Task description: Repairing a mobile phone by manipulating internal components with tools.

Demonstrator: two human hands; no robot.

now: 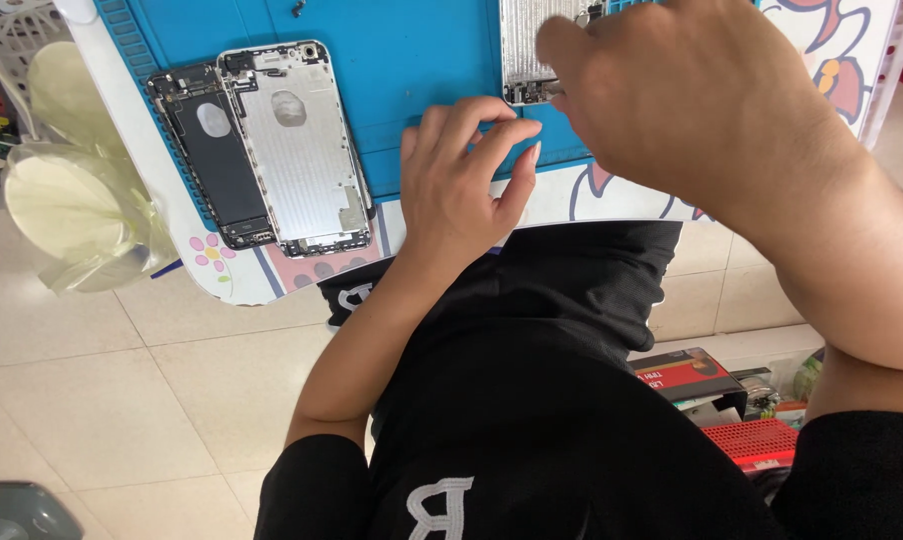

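- My right hand (692, 100) bends its fingers (562, 50) down onto the lower end of a silver phone housing (527, 50); what they pinch, I cannot tell
- My left hand (462, 180) lies beside it, fingers (492, 130) a little spread and curled, tips pressing the blue mat (412, 60), I think for support
- The soft mat seems there to stop slipping
- Well apart at left lie a bare metal phone shell (297, 150) and a dark phone frame (212, 155), touching, on the bench (162, 180)
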